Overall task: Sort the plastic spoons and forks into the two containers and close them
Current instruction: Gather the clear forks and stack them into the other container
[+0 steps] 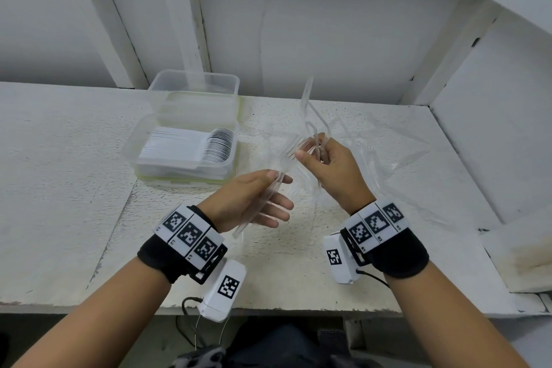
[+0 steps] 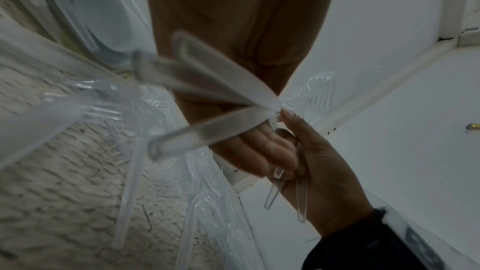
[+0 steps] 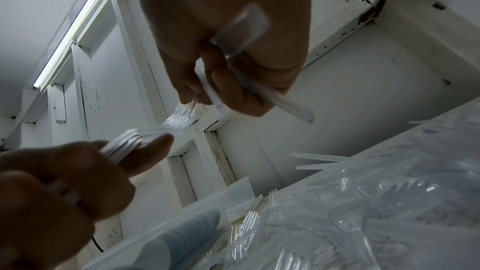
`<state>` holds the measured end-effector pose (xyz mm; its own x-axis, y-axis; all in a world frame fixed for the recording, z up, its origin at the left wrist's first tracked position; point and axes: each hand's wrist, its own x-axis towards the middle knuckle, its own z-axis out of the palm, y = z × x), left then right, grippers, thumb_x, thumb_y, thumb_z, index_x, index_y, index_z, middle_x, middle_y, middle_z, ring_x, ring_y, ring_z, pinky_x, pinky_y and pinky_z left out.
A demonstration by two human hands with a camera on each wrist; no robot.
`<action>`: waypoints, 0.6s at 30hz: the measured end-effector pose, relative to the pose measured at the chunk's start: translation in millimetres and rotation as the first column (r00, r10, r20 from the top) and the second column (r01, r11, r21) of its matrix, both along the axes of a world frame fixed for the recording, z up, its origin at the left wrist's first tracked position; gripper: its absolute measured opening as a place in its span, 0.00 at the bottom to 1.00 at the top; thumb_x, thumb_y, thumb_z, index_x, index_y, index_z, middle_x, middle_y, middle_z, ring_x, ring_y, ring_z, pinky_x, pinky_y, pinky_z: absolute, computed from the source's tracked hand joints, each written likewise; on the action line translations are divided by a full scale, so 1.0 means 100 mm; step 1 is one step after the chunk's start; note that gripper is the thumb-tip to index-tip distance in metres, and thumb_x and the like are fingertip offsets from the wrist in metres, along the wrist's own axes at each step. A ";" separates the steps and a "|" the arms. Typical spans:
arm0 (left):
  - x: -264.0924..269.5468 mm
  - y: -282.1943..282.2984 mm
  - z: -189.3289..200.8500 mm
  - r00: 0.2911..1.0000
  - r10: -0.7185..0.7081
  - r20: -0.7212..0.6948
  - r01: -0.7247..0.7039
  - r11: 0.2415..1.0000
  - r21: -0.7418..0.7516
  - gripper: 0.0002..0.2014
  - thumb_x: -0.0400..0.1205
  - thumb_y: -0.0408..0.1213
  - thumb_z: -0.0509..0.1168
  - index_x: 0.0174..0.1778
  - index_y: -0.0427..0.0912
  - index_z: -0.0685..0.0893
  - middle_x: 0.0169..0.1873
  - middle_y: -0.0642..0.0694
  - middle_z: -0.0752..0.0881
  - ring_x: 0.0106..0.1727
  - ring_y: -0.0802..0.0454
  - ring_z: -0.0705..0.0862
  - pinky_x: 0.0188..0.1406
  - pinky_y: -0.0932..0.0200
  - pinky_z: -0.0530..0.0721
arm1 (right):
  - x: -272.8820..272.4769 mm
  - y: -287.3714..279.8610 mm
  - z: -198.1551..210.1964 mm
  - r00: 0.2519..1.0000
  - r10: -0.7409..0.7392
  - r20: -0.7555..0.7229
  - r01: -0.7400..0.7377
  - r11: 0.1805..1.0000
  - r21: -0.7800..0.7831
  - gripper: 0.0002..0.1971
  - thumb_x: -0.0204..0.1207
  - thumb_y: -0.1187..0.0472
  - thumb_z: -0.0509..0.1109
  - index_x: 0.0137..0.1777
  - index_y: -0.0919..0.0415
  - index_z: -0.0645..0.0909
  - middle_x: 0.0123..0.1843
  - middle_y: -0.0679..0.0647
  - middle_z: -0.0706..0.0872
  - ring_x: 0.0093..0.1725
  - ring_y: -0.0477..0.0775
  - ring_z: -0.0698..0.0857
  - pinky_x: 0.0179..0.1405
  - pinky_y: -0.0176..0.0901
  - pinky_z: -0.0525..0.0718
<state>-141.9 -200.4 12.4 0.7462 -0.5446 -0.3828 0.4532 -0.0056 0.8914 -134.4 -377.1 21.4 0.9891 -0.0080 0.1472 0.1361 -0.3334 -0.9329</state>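
My left hand (image 1: 276, 188) pinches a small stack of clear plastic forks (image 1: 283, 167) between thumb and fingers, tines pointing toward the right hand. Close beside it, my right hand (image 1: 313, 155) grips several clear forks (image 1: 307, 104) in its curled fingers, with handles sticking up. In the right wrist view, the left hand's fork stack (image 3: 166, 126) almost meets the right hand (image 3: 207, 93). The near clear container (image 1: 131, 146) holds a neat row of white spoons (image 1: 215, 145). Behind it, touching, stands a second clear container (image 1: 194, 81) that looks empty.
A crumpled clear plastic bag (image 1: 388, 158) with loose clear forks (image 3: 337, 213) lies on the white table (image 1: 59, 188) under and to the right of my hands. A white wall with posts closes the back, a side wall the right. A yellow-green edge shows beneath the containers.
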 end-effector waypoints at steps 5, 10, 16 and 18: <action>0.02 0.01 -0.03 0.997 -0.041 0.062 0.039 0.999 0.038 0.17 0.83 0.50 0.54 0.61 0.47 0.79 0.24 0.46 0.79 0.18 0.56 0.72 0.18 0.66 0.72 | 0.03 -0.03 -0.07 0.999 -0.004 -0.055 0.003 1.000 -0.012 0.09 0.77 0.57 0.70 0.54 0.55 0.77 0.46 0.59 0.87 0.49 0.56 0.86 0.53 0.47 0.83; 0.04 -0.03 -0.03 0.997 -0.082 0.012 0.081 0.994 0.070 0.19 0.87 0.48 0.47 0.58 0.43 0.80 0.23 0.49 0.72 0.18 0.58 0.65 0.17 0.69 0.65 | 0.03 -0.04 -0.05 0.991 0.095 -0.095 -0.095 0.995 0.007 0.03 0.80 0.62 0.66 0.51 0.53 0.77 0.30 0.31 0.83 0.32 0.30 0.81 0.36 0.22 0.75; 0.05 -0.04 -0.04 0.996 -0.081 -0.028 0.081 0.997 -0.016 0.13 0.87 0.39 0.50 0.47 0.39 0.78 0.25 0.51 0.74 0.23 0.58 0.72 0.22 0.67 0.71 | 0.02 -0.01 -0.08 0.992 0.018 -0.127 -0.009 0.997 0.071 0.13 0.79 0.56 0.67 0.60 0.52 0.69 0.36 0.43 0.79 0.28 0.34 0.78 0.26 0.24 0.71; 0.06 -0.07 -0.06 1.000 0.018 -0.023 -0.019 0.999 -0.048 0.12 0.87 0.36 0.51 0.45 0.38 0.77 0.26 0.49 0.79 0.25 0.57 0.78 0.25 0.66 0.77 | 0.00 0.01 -0.10 0.987 -0.030 -0.160 0.043 0.996 0.080 0.14 0.80 0.51 0.65 0.60 0.49 0.65 0.35 0.51 0.75 0.27 0.41 0.73 0.22 0.28 0.70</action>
<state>-135.5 -206.9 6.8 0.7477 -0.5492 -0.3733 0.4729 0.0457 0.8799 -134.6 -375.7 11.2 0.9986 -0.0504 -0.0138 -0.0263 -0.2557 -0.9664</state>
